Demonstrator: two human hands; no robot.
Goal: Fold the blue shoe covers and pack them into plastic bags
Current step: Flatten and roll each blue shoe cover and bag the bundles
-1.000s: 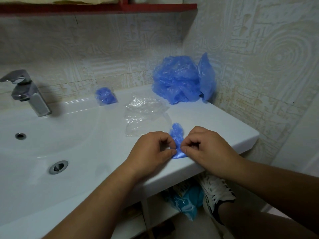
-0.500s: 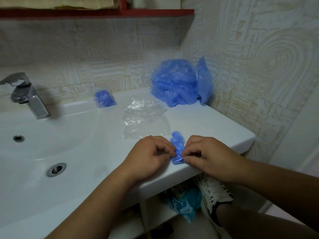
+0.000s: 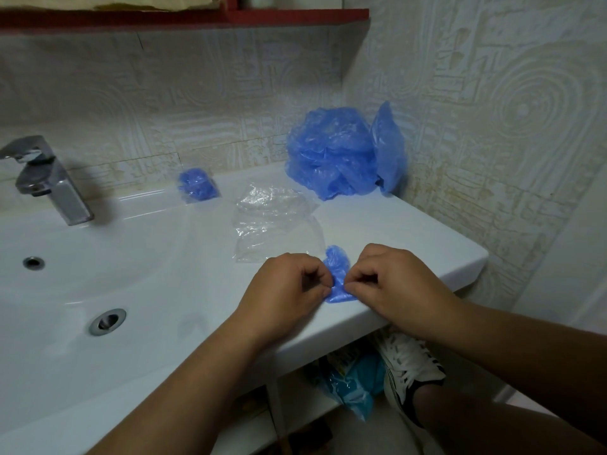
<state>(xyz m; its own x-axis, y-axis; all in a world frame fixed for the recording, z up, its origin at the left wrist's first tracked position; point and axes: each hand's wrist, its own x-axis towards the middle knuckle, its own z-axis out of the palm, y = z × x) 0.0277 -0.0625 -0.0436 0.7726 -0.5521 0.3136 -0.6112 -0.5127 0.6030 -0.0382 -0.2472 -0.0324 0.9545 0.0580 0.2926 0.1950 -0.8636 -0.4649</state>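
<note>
A small folded blue shoe cover (image 3: 337,274) lies on the white sink counter (image 3: 410,238) near its front edge. My left hand (image 3: 289,290) pinches its left side and my right hand (image 3: 394,284) pinches its right side, fingers curled. Just behind it lie crumpled clear plastic bags (image 3: 272,221). A heap of loose blue shoe covers (image 3: 338,152) sits in the back corner against the wall. A packed bag of blue shoe covers (image 3: 197,185) rests at the back of the counter.
The sink basin (image 3: 98,274) with its drain (image 3: 107,320) and chrome tap (image 3: 49,178) lies to the left. A red shelf (image 3: 197,18) hangs overhead. Below the counter are a blue bag (image 3: 354,385) and a white shoe (image 3: 410,366).
Both hands stay pinching the shoe cover with small finger movements. The view has shifted slightly, with little else altered.
</note>
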